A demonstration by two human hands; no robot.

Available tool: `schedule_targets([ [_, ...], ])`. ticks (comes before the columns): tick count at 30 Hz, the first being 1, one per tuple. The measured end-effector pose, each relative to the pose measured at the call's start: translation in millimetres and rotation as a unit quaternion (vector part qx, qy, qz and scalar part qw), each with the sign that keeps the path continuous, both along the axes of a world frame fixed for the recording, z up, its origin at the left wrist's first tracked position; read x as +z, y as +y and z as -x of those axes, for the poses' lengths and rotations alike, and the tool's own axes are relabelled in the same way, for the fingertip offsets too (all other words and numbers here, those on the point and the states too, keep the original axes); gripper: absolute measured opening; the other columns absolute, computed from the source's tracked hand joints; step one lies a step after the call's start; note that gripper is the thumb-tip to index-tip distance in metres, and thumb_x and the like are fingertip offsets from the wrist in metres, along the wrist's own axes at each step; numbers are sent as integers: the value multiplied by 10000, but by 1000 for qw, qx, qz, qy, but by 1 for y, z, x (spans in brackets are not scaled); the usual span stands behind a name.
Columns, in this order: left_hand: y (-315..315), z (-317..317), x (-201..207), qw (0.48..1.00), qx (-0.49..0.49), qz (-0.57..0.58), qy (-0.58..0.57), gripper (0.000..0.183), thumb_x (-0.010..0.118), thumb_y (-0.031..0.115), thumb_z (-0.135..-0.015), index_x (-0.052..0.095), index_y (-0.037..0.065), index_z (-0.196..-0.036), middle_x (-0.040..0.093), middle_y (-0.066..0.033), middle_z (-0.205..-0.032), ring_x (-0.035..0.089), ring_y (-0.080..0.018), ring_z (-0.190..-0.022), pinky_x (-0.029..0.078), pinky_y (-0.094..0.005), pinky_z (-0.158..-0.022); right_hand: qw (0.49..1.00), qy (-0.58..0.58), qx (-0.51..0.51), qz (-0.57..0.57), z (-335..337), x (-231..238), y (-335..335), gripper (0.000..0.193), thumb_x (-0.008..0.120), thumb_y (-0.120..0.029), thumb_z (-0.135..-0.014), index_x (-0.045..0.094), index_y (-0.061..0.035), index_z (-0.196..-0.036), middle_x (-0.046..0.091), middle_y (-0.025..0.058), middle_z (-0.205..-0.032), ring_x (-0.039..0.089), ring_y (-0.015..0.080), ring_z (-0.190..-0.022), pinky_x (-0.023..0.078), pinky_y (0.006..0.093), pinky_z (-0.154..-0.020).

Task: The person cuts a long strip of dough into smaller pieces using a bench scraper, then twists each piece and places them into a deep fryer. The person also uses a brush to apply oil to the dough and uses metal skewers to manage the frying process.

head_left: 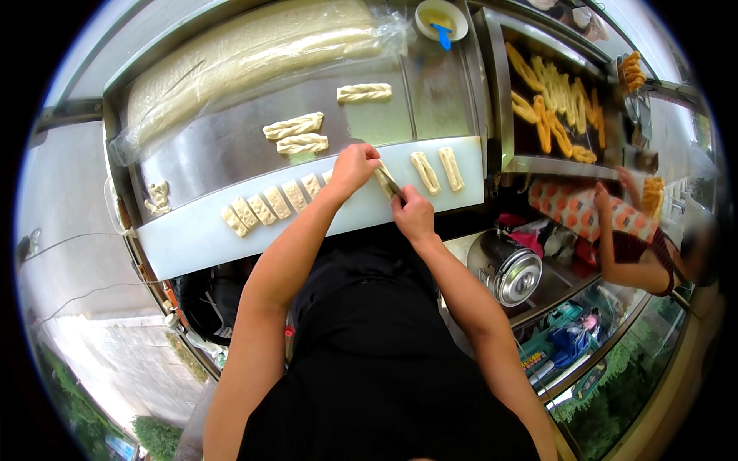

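My right hand is closed round the near end of a thin dark stick, which lies lengthwise along a strip of dough on the white board. At the strip's far end, the fingers of my left hand are pinched together; what they grip is hidden. Two pressed dough strips, one closer and one farther off, lie right of my hands. Several short cut dough pieces form a row to the left, partly covered by my left forearm.
Beyond the board, twisted dough lies on the metal counter, before a large plastic-covered dough slab. A bowl holds a blue-handled tool. Right are a fryer with frying sticks, a lidded pot and another person's arm.
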State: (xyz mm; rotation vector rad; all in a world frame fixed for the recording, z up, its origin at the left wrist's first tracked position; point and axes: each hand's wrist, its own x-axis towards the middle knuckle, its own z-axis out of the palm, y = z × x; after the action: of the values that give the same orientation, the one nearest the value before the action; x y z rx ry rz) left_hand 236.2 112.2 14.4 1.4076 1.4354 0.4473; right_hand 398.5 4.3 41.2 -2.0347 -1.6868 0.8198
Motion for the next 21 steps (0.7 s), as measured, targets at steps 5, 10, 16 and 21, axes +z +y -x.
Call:
schedule_targets([
  [5,5,5,-7,999,39,-9,-21,140,672,146,-790,736,51,-869,708,-155,-816,683,-309,-761,536,-396,-706,992,-85,46,83,15,6,22,86,581,-130,-850,591,-56,-893,645,230,-747,629,436,-722,503,519,-632],
  [10,8,3,0,981,13,-146,123,116,675,178,-796,736,85,-830,694,-128,-897,658,-309,-858,524,-394,-747,980,-117,79,141,24,8,47,107,561,-93,-821,598,-43,-909,652,235,-772,634,444,-746,507,528,-660],
  [16,10,40,12,988,88,-112,53,156,704,209,-768,717,80,-855,659,-111,-897,645,-293,-858,514,-417,-762,993,63,-68,-70,-16,-11,-37,133,647,-142,-843,624,-13,-863,681,167,-750,678,322,-675,529,400,-645],
  [21,-38,122,25,939,-36,-200,276,146,707,174,-748,665,78,-850,657,-115,-837,636,-302,-805,504,-435,-734,978,128,-164,-21,-46,-8,-85,173,682,-132,-836,645,29,-888,686,111,-678,683,231,-631,531,329,-657],
])
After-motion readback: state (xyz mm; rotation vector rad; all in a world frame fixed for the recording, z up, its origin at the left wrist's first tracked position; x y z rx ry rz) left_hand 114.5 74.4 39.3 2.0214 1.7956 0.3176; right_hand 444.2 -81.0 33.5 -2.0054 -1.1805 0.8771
